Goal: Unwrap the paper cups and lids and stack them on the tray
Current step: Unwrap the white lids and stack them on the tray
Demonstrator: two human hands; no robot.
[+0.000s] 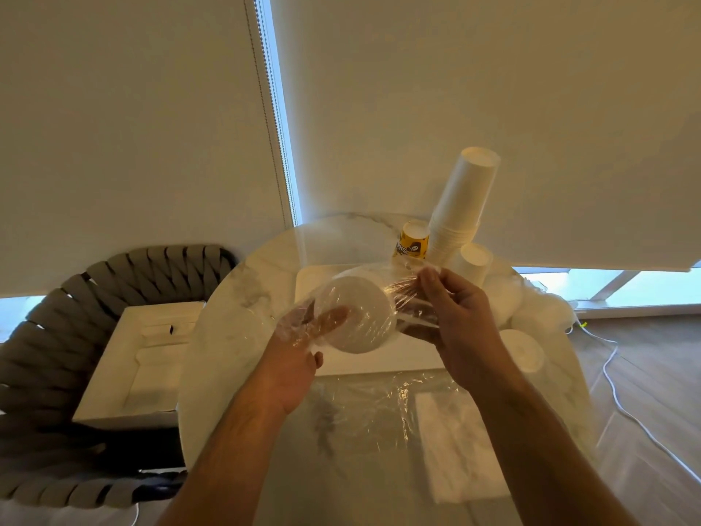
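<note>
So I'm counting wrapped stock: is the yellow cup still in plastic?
No, the yellow cup stands bare on the table, no wrap on it.

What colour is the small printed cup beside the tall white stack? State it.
Yellow, with a dark printed band, seen in the head view: the printed cup stands left of the white cup stack.

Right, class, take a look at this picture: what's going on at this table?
A person is unwrapping white lids from clear plastic wrap above a white tray. The left hand reaches into the wrap under the lids, while the right hand pinches the wrap's other end. Behind, a tall stack of white cups and a yellow cup stand upside down. Loose lids lie at the right.
</note>
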